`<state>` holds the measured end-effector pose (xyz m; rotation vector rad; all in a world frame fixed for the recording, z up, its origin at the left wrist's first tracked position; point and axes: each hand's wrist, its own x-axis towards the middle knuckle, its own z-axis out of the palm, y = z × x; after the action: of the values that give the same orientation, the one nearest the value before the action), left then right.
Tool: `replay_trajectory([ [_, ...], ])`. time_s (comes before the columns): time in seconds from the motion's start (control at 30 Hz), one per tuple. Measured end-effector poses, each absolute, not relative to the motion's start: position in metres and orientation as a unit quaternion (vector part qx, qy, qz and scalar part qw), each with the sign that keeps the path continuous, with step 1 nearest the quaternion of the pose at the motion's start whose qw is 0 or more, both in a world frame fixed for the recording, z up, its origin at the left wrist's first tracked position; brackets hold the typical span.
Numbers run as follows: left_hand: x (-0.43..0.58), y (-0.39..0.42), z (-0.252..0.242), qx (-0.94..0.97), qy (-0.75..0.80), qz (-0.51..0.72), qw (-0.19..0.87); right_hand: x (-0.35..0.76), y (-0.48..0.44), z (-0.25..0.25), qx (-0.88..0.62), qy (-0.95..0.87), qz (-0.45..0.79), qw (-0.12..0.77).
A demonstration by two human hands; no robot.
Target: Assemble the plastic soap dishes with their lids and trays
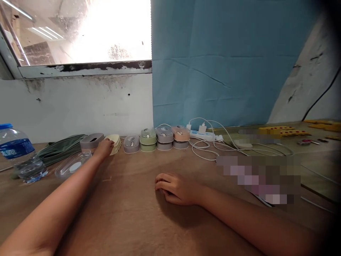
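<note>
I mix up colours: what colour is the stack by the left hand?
The stack is pale yellow; the head view shows it.

In my head view, the left hand (108,146) reaches toward the back edge of the brown table (128,220), and its fingers touch a cream-coloured stack (115,143); whether they grip it, I cannot tell. Just left of it I see a grey container (92,143), with a clear lid (68,168) lying nearer to me. A water bottle (19,151) stands by the left edge. To the right, lidded boxes (148,139) form a row along the back edge, then a white power strip (201,135) with cables. The right hand (177,188) rests mid-surface, fingers loosely bent.
</note>
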<state>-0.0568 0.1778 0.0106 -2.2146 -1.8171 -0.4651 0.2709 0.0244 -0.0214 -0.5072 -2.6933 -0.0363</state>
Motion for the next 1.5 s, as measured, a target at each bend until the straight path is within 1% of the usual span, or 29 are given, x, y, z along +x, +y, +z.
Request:
replay_trajectory([
  [0.2, -0.058, 0.171, -0.010, -0.732, -0.640, -0.177, 0.150, 0.271, 0.025, -0.021, -0.188, -0.961, 0.006, 0.200],
  [0.37, -0.031, 0.142, -0.022, -0.733, -0.607, -0.245, 0.187, 0.270, 0.027, -0.021, -0.196, -0.958, 0.018, 0.208],
  [0.5, -0.010, 0.112, -0.032, -0.784, -0.542, -0.253, 0.165, 0.270, 0.028, -0.020, -0.202, -0.958, 0.031, 0.201],
  [0.63, -0.005, 0.105, -0.035, -0.818, -0.494, -0.254, 0.150, 0.270, 0.029, -0.019, -0.209, -0.958, 0.036, 0.192],
  [0.83, -0.011, 0.114, -0.038, -0.825, -0.491, -0.247, 0.132, 0.270, 0.030, -0.018, -0.215, -0.959, 0.048, 0.180],
  [1.1, -0.015, 0.113, -0.040, -0.823, -0.502, -0.252, 0.082, 0.270, 0.027, -0.013, -0.226, -0.956, 0.072, 0.174],
  [1.5, -0.015, 0.112, -0.039, -0.828, -0.498, -0.247, 0.069, 0.269, 0.025, -0.015, -0.198, -0.967, 0.001, 0.159],
])
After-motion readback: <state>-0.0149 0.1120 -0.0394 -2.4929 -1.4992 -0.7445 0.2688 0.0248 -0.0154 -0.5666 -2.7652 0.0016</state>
